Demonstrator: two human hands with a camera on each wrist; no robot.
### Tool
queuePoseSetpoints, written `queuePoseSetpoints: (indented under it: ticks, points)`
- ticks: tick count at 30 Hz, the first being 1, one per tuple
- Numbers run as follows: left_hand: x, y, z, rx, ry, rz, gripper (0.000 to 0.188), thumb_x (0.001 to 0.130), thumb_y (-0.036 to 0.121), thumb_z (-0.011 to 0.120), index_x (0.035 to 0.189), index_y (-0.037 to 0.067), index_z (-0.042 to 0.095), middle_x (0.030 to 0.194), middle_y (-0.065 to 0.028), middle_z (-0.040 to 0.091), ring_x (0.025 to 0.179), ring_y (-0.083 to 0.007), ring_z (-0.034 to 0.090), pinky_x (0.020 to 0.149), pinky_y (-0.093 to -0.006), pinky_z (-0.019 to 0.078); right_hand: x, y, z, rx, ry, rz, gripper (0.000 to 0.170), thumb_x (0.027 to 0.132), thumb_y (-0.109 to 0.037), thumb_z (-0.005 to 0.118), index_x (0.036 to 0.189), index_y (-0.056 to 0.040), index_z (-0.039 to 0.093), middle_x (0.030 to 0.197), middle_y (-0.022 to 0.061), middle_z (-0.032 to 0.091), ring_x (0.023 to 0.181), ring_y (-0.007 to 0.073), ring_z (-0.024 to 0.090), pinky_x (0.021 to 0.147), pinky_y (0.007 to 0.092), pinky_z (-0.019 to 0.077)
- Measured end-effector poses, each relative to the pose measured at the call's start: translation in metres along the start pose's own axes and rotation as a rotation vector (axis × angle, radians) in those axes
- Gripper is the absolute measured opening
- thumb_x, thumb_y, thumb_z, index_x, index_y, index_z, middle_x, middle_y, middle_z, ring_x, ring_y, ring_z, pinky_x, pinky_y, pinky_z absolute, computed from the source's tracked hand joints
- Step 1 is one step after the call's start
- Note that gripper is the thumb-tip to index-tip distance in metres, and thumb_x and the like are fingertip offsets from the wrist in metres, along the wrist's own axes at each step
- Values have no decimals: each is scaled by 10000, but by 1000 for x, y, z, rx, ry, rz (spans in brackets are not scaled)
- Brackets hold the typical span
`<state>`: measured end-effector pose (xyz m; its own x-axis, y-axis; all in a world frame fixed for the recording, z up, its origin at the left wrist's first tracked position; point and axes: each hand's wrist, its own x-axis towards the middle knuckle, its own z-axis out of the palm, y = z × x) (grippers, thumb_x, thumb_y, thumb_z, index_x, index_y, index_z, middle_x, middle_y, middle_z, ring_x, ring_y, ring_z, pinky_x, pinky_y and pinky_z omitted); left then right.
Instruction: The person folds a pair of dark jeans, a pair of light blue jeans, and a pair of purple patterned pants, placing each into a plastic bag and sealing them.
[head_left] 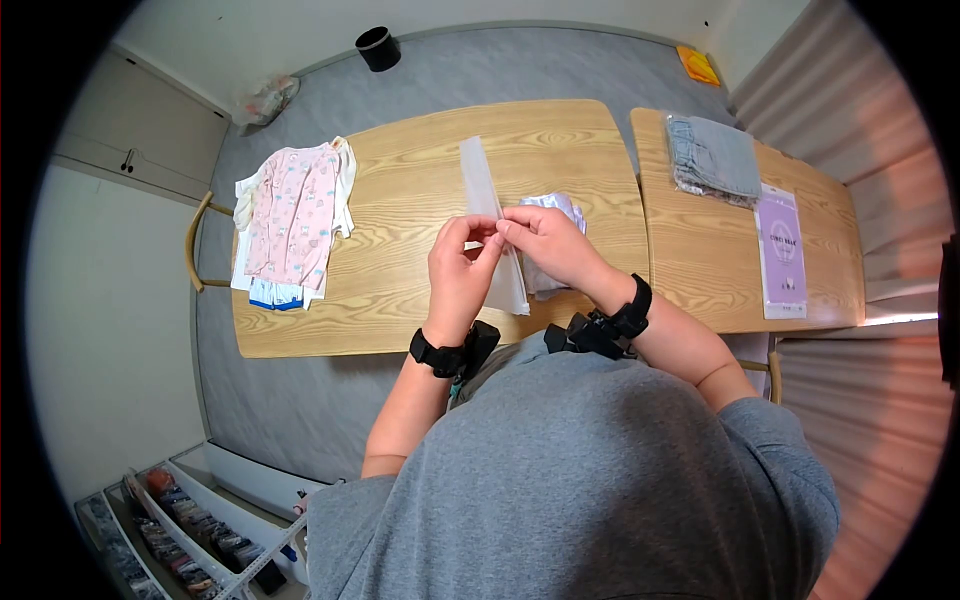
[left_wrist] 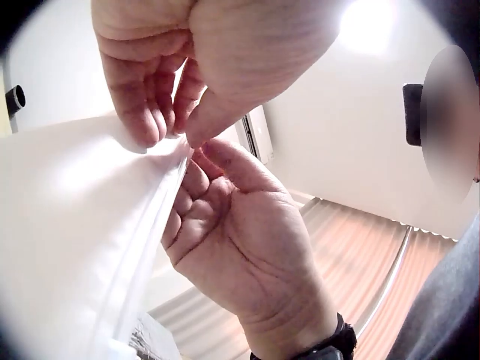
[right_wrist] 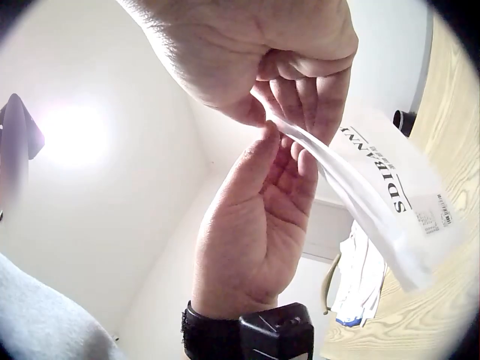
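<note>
Both hands meet over the table at the edge of a translucent white plastic bag (head_left: 476,170). My left hand (head_left: 463,272) pinches this edge between thumb and fingers. Right beside it, thumb and fingertips of my right hand (head_left: 556,245) pinch the same edge. In the right wrist view the bag (right_wrist: 360,161) hangs off to the right with black lettering and a small label print. Its pale edge strip runs along the left wrist view, below the fingers. A folded light purple garment (head_left: 562,203) lies on the table, partly hidden behind the right hand and the bag.
Left on the wooden table (head_left: 400,200) lies a stack of tops with a pink printed shirt (head_left: 290,210) uppermost. A second table on the right bears folded jeans in clear plastic (head_left: 722,160) and a purple package (head_left: 782,250). Bins of packed items (head_left: 190,520) stand lower left.
</note>
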<state>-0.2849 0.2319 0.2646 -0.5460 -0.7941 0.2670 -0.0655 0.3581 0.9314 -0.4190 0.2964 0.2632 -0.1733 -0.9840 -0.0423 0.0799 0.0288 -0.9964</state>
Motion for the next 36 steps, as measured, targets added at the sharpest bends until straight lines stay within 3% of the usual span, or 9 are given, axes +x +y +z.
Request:
queuePoseSetpoints:
  ticks: [6, 12, 14, 17, 24, 27, 29, 34, 36]
  points:
    - [-1, 0, 1, 144, 36, 10, 83, 791, 0, 603, 863, -17, 565, 785, -108, 578, 679, -168, 594, 572, -270, 495, 3, 4, 0, -189, 55, -88, 229, 899, -168, 523, 995, 19, 614, 776, 59, 631, 705, 100, 553, 656, 277, 458]
    - [1, -2, -12, 309, 185, -95, 72, 776, -9, 549, 844, -15, 525, 689, -130, 567, 599, -207, 563, 535, -317, 447, 5, 10, -8, -556, 316, -153, 170, 785, -137, 583, 877, 6, 597, 643, 150, 608, 578, 287, 592, 539, 372, 457]
    - [3, -7, -18, 372, 241, 47, 148, 777, -6, 533, 922, -9, 505, 683, -128, 550, 576, -227, 544, 536, -337, 439, 6, 13, -12, -877, 456, -272, 214, 765, -111, 573, 945, 3, 564, 649, 184, 589, 586, 336, 600, 540, 403, 463]
    - [6, 4, -24, 425, 304, -2, 261, 785, -7, 518, 1034, 10, 442, 675, -117, 526, 556, -256, 529, 536, -366, 435, 5, 7, -11, -951, 475, -143, 222, 753, -98, 565, 954, -37, 493, 642, 179, 586, 596, 389, 576, 542, 452, 453]
    - [9, 0, -28, 452, 366, 40, 230, 781, 1, 540, 1000, 14, 470, 694, -120, 540, 574, -267, 536, 539, -372, 438, 8, 18, -1, -866, 405, -199, 253, 767, -112, 573, 984, -68, 450, 627, 165, 574, 576, 355, 582, 530, 443, 447]
    - [6, -7, -21, 536, 266, 218, 222, 765, 7, 571, 974, 25, 499, 703, -112, 547, 636, -272, 549, 563, -380, 440, 15, 43, 4, -816, 412, -244, 275, 788, -142, 571, 1008, -43, 438, 603, 180, 575, 565, 369, 585, 506, 452, 447]
    - [5, -24, -9, 648, 93, 308, 242, 740, 6, 602, 967, 39, 525, 721, -105, 558, 701, -282, 556, 595, -397, 447, 23, 73, 2, -672, 265, -25, 345, 799, -178, 572, 1076, -27, 433, 682, 204, 599, 629, 399, 593, 551, 464, 462]
    - [-14, -139, 24, 742, -171, 164, 207, 783, 31, 565, 986, 38, 527, 759, -137, 574, 731, -310, 565, 637, -419, 460, 21, 149, -24, -640, 47, 214, 414, 794, -236, 611, 1095, 19, 483, 807, 259, 608, 798, 424, 596, 736, 465, 477]
    - [-24, -166, 32, 798, -234, 97, 198, 792, 37, 552, 988, 44, 528, 768, -143, 579, 747, -317, 568, 643, -430, 463, 15, 192, -54, -712, 468, 87, 482, 753, -287, 668, 1064, 52, 525, 870, 269, 617, 834, 424, 599, 784, 452, 472]
